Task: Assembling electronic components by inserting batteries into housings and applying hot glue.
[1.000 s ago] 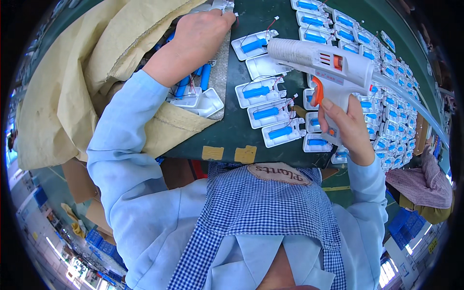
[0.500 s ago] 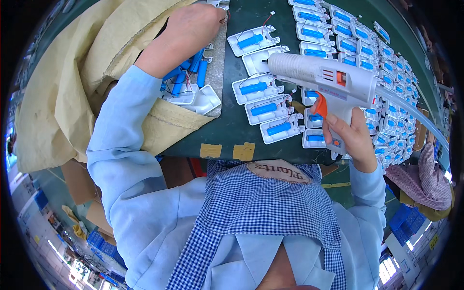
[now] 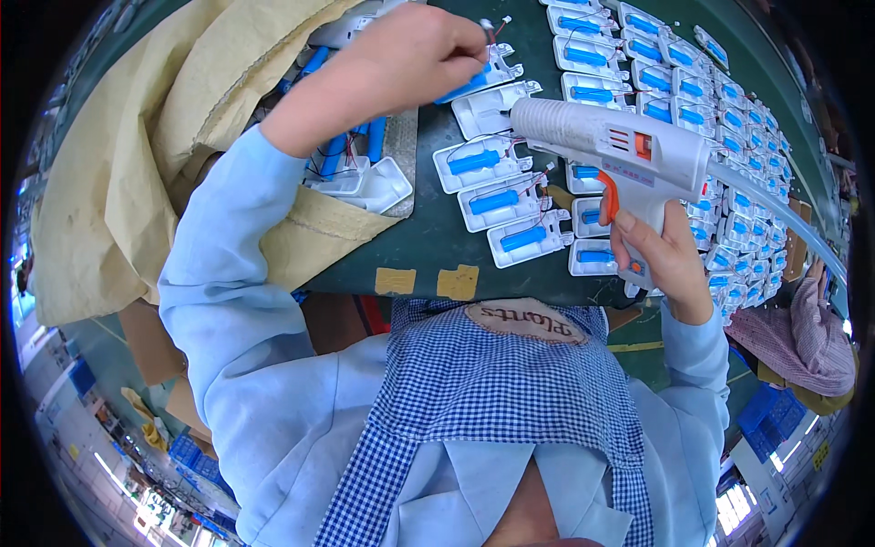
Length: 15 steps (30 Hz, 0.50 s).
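My right hand (image 3: pixel 670 255) is wrapped round the handle of a white hot glue gun (image 3: pixel 620 146) with an orange trigger. The gun's nozzle end is just right of an unfilled white plastic shell (image 3: pixel 488 109). My left hand (image 3: pixel 433 55) is closed in a pinch above another shell, which holds a blue cylindrical battery (image 3: pixel 469 87) partly hidden by the hand. By its fingertips are thin wires and a small pale piece; whether the fingers grip them is unclear. Below lie several shells, each with a blue battery (image 3: pixel 474 162) and thin leads.
Many filled white shells (image 3: pixel 688 89) stand in rows on the green table (image 3: pixel 365 264) to the right. Loose blue batteries (image 3: pixel 335 155) and white shells lie beside yellow cloth (image 3: pixel 109 182) at left. A clear tube (image 3: pixel 775 205) trails behind the gun. Another person's sleeve (image 3: pixel 807 319) shows far right.
My left hand has moved right, from the pile's far edge to above the battery shell beside it. The glue gun and right hand have stayed almost in place.
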Each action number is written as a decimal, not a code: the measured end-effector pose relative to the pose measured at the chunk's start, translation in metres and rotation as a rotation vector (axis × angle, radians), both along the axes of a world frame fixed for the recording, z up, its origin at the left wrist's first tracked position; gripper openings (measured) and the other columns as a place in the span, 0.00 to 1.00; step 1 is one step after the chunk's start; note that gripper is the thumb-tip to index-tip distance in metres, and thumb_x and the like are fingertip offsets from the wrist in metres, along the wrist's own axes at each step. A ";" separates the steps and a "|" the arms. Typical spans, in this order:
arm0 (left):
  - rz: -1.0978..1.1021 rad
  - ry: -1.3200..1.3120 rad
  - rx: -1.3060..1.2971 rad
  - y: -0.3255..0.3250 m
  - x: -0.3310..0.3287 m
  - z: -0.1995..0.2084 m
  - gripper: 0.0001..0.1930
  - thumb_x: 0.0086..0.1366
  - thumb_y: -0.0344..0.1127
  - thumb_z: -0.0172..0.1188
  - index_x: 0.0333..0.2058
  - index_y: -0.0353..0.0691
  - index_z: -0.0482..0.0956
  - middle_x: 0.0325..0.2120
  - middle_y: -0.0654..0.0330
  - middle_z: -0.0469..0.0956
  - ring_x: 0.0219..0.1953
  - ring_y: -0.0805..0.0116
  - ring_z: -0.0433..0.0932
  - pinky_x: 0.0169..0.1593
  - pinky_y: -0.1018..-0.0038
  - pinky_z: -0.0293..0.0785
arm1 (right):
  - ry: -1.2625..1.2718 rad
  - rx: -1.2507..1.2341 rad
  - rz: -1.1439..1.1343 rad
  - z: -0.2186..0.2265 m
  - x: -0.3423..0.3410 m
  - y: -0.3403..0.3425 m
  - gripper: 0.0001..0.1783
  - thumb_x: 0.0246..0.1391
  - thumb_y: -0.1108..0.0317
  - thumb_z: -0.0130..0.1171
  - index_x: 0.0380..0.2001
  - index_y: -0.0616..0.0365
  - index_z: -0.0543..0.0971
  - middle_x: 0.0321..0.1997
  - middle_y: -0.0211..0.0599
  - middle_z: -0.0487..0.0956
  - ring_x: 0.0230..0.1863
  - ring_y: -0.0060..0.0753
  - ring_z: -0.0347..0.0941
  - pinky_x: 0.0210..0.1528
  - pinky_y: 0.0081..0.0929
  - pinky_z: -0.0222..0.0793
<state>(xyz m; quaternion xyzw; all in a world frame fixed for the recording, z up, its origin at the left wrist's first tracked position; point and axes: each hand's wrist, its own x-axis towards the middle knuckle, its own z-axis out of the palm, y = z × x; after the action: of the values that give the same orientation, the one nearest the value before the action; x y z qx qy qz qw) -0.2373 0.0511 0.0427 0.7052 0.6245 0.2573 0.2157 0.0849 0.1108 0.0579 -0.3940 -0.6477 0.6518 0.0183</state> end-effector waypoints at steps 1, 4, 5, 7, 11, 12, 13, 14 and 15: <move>-0.028 0.099 0.106 0.003 0.002 -0.013 0.08 0.59 0.34 0.60 0.31 0.35 0.79 0.25 0.53 0.78 0.25 0.56 0.75 0.30 0.68 0.72 | 0.003 -0.001 0.002 0.001 0.000 -0.001 0.15 0.57 0.61 0.56 0.37 0.65 0.76 0.16 0.29 0.74 0.16 0.17 0.68 0.19 0.16 0.60; -0.072 0.214 0.161 0.010 0.017 -0.023 0.07 0.59 0.34 0.59 0.32 0.36 0.80 0.27 0.53 0.79 0.28 0.53 0.77 0.32 0.65 0.73 | 0.020 0.028 0.023 0.004 0.000 -0.002 0.16 0.58 0.60 0.56 0.38 0.65 0.75 0.17 0.30 0.74 0.17 0.17 0.68 0.20 0.16 0.60; -0.051 0.251 0.100 0.010 0.023 -0.021 0.06 0.58 0.33 0.58 0.31 0.37 0.80 0.28 0.54 0.79 0.30 0.52 0.77 0.33 0.62 0.74 | 0.044 0.020 0.024 0.004 0.000 -0.003 0.17 0.58 0.60 0.56 0.40 0.65 0.75 0.17 0.30 0.74 0.17 0.17 0.68 0.20 0.16 0.60; -0.060 0.278 0.098 0.011 0.029 -0.027 0.06 0.58 0.33 0.58 0.31 0.38 0.80 0.28 0.55 0.79 0.31 0.53 0.78 0.33 0.63 0.75 | 0.069 0.011 0.021 0.006 0.000 -0.005 0.18 0.58 0.60 0.56 0.41 0.66 0.75 0.17 0.30 0.74 0.18 0.17 0.68 0.20 0.16 0.60; -0.059 0.375 0.184 0.012 0.037 -0.033 0.05 0.58 0.34 0.59 0.30 0.41 0.81 0.29 0.58 0.78 0.31 0.56 0.79 0.33 0.63 0.76 | 0.119 -0.013 0.003 0.008 0.002 -0.008 0.20 0.58 0.60 0.55 0.46 0.67 0.74 0.18 0.29 0.74 0.19 0.17 0.69 0.21 0.17 0.61; -0.061 0.375 0.183 0.012 0.038 -0.034 0.05 0.58 0.34 0.59 0.30 0.41 0.81 0.29 0.58 0.78 0.31 0.56 0.79 0.33 0.63 0.76 | 0.115 -0.011 0.011 0.007 0.004 -0.007 0.21 0.59 0.60 0.54 0.47 0.67 0.74 0.18 0.30 0.75 0.19 0.17 0.69 0.21 0.17 0.61; -0.062 0.384 0.189 0.012 0.038 -0.035 0.05 0.58 0.35 0.59 0.30 0.42 0.81 0.29 0.59 0.77 0.31 0.57 0.79 0.32 0.64 0.76 | 0.116 -0.012 0.009 0.007 0.005 -0.007 0.21 0.59 0.60 0.54 0.47 0.67 0.74 0.18 0.30 0.75 0.19 0.17 0.69 0.21 0.17 0.61; -0.062 0.393 0.196 0.012 0.039 -0.036 0.05 0.58 0.35 0.59 0.30 0.43 0.82 0.30 0.60 0.77 0.32 0.58 0.79 0.32 0.64 0.76 | 0.111 -0.010 0.028 0.007 0.006 -0.006 0.21 0.59 0.60 0.54 0.47 0.67 0.74 0.19 0.30 0.75 0.19 0.17 0.69 0.21 0.17 0.61; -0.063 0.394 0.195 0.012 0.039 -0.036 0.05 0.58 0.35 0.59 0.30 0.43 0.82 0.30 0.60 0.77 0.32 0.58 0.79 0.32 0.64 0.76 | 0.106 -0.007 0.046 0.007 0.007 -0.006 0.21 0.59 0.60 0.53 0.47 0.68 0.74 0.19 0.30 0.75 0.19 0.18 0.69 0.22 0.17 0.61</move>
<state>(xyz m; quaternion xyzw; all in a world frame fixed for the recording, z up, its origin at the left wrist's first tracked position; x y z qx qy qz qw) -0.1982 0.0630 0.0065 0.7784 0.6045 0.1670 0.0280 0.0914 0.1050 0.0646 -0.3438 -0.6524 0.6745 0.0363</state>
